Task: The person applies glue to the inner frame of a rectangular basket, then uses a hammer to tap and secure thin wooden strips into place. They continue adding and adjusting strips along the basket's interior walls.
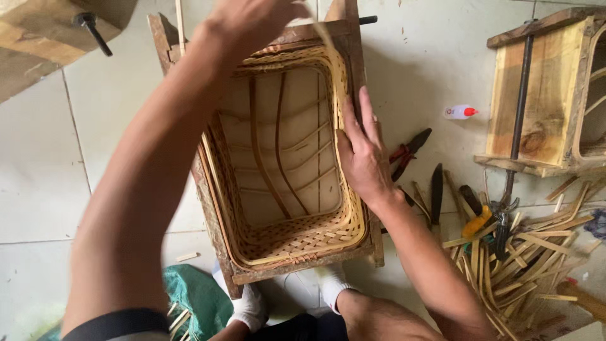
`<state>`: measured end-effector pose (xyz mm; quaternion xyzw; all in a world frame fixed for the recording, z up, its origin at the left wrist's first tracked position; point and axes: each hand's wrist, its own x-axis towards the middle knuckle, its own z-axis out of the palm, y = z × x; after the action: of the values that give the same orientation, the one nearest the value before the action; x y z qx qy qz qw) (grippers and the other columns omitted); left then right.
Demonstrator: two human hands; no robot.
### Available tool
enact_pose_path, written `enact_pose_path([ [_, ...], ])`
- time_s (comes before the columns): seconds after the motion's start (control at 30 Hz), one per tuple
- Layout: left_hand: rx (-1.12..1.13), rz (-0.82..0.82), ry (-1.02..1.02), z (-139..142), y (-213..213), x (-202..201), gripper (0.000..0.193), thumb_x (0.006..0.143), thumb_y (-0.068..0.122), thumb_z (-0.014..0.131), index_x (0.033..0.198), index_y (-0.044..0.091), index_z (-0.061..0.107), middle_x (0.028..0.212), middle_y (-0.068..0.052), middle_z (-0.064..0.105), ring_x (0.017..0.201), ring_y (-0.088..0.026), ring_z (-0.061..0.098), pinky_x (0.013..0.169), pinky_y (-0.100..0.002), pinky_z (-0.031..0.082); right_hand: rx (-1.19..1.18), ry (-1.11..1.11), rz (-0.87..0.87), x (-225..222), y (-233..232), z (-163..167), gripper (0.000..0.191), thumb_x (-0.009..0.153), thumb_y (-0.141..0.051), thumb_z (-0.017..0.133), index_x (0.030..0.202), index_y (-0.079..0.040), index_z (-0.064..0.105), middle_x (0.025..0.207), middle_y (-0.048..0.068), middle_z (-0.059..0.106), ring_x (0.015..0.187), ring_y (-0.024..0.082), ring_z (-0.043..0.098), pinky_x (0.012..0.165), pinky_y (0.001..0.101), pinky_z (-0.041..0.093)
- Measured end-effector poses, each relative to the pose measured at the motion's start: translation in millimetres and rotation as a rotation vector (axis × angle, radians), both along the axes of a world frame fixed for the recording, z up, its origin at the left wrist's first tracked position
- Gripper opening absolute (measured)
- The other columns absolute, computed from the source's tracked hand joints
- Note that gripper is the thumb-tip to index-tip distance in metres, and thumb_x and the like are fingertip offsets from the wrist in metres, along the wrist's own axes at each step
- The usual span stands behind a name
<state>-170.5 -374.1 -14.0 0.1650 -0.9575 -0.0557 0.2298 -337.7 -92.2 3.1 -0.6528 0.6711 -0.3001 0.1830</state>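
Your hands work a woven bamboo basket [287, 189] set in a wooden mould [218, 240] on the tiled floor [38, 170].

Your left hand [252, 22] is blurred at the basket's far rim, seemingly pinching a thin bamboo strip [329, 41]; its grip is unclear. Your right hand [363, 155] lies flat, fingers extended, on the right rim. The basket's long axis runs away from you. A small white glue bottle [459, 112] with a red cap lies right.

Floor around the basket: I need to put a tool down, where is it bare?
Bare tile lies left of the basket, and between the glue bottle and basket. Crowded lower right: pliers and strip pile.
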Motion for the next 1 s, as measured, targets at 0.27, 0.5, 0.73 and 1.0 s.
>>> enact_pose_path([
  [0.27,0.381,0.631,0.084,5,124,50,0.011,0.102,0.007,0.066,0.098,0.003,0.075,0.098,-0.016,0.069,0.086,-0.025,0.063,0.065,-0.033,0.058,0.136,-0.265,-0.181,-5,7,4,0.109,0.086,-0.013,0.086,0.165,-0.007,0.012,0.172,0.024,0.013,0.159,0.041,0.016,0.131,0.0523,0.016],
  [0.5,0.311,0.656,0.101,-18,114,9,0.01,0.1,0.008,0.066,0.099,0.002,0.075,0.101,-0.015,0.069,0.089,-0.026,0.062,0.069,-0.037,0.059,0.24,-0.264,-0.225,-10,-7,18,0.09,0.092,-0.013,0.077,0.163,0.003,0.024,0.166,0.033,0.035,0.152,0.041,0.042,0.128,0.0494,0.035],
  [0.73,0.247,0.64,0.145,-33,127,9,0.008,0.101,0.004,0.066,0.102,0.007,0.074,0.103,-0.011,0.069,0.093,-0.026,0.066,0.077,-0.038,0.061,0.332,-0.111,-0.227,-31,-95,7,0.052,0.089,-0.024,0.083,0.118,0.012,0.059,0.109,0.03,0.073,0.085,0.026,0.067,0.081,0.0437,0.058],
  [1.0,-0.074,0.428,-0.051,-10,109,54,0.03,0.113,0.035,0.07,0.132,0.013,0.062,0.127,-0.01,0.068,0.11,-0.022,0.068,0.095,-0.04,0.059,0.075,-0.288,-0.021,-62,-92,-34,0.048,0.09,-0.02,0.077,0.123,0.014,0.064,0.112,0.025,0.073,0.095,0.027,0.074,0.09,0.042,0.063],
])
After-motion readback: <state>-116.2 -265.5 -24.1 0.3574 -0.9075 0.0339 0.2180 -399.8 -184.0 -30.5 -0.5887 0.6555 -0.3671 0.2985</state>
